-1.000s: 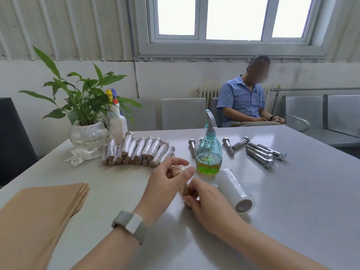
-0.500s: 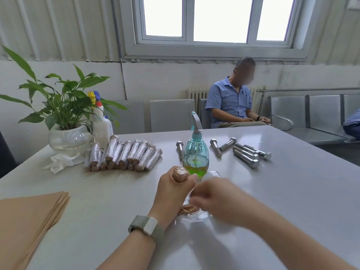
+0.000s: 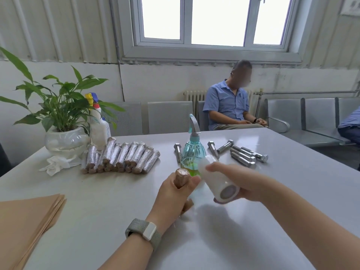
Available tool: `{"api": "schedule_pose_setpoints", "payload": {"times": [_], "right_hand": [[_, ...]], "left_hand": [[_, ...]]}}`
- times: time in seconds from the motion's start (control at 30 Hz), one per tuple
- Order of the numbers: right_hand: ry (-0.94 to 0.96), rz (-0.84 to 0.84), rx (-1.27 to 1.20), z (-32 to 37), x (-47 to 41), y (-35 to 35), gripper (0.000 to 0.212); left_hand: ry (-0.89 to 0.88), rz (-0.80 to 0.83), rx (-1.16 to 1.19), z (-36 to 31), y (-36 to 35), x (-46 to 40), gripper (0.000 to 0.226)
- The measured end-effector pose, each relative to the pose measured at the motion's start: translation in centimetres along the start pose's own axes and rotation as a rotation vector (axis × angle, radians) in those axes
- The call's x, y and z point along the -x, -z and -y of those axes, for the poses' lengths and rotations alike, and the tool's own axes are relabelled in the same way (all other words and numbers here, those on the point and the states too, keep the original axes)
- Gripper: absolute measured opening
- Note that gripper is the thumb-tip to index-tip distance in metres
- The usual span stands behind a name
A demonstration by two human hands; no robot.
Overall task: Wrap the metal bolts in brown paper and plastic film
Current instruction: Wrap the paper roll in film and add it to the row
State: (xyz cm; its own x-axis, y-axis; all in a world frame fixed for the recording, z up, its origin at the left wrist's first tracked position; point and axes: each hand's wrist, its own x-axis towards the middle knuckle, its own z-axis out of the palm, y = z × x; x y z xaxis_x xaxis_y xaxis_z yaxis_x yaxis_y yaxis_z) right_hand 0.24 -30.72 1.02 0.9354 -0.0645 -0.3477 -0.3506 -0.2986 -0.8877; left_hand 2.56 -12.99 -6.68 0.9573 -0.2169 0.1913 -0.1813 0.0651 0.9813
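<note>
- The paper-wrapped bolt [image 3: 182,178] stands nearly upright just below the middle of the view, its brown-covered head poking out above the fist and its lower end [image 3: 187,205] showing under the palm, close to the table [image 3: 292,191].
- The left hand [image 3: 173,197] is curled round this bolt, thumb tip against its side; a watch [image 3: 145,231] sits on that wrist.
- At 3 o'clock from the bolt, the right hand [image 3: 239,184] grips the roll of plastic film [image 3: 218,182], fingers wrapped over the top and thumb underneath; the roll is tilted, its open core end facing the camera, lifted off the table.
- Whether a sheet of film runs between roll and bolt cannot be told.
- At 12 o'clock from the bolt, just behind both hands, stands a teal spray bottle [image 3: 192,151] with green liquid in the bottom.
- At 10 o'clock lies a row of finished wrapped bolts [image 3: 120,157], side by side, glossy film over brown paper.
- At 2 o'clock bare metal bolts [image 3: 243,155] lie loose on the table; one more [image 3: 177,152] lies left of the spray bottle.
- At 8 o'clock a stack of brown paper [image 3: 25,227] rests on the table edge.
- Far at 10 o'clock are a potted plant [image 3: 62,117], a white cleaner bottle [image 3: 99,129] and a crumpled tissue [image 3: 56,164].
- Beyond the table, at 1 o'clock, a person in a blue shirt [image 3: 228,106] sits on a bench under the window [image 3: 212,22].
</note>
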Motion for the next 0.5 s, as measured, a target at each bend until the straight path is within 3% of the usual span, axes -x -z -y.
{"api": "schedule_pose_setpoints", "payload": {"times": [0.13, 0.23, 0.5], "right_hand": [[0.032, 0.088, -0.056, 1.8, 0.8, 0.2, 0.041], [0.03, 0.099, -0.024, 2.6, 0.8, 0.1, 0.041], [0.031, 0.064, 0.011, 3.4, 1.0, 0.4, 0.041]], "left_hand": [[-0.034, 0.035, -0.001, 0.1, 0.0, 0.0, 0.051], [-0.066, 0.117, 0.018, 0.0, 0.1, 0.1, 0.046], [-0.1, 0.136, -0.233, -0.4, 0.4, 1.1, 0.065]]}}
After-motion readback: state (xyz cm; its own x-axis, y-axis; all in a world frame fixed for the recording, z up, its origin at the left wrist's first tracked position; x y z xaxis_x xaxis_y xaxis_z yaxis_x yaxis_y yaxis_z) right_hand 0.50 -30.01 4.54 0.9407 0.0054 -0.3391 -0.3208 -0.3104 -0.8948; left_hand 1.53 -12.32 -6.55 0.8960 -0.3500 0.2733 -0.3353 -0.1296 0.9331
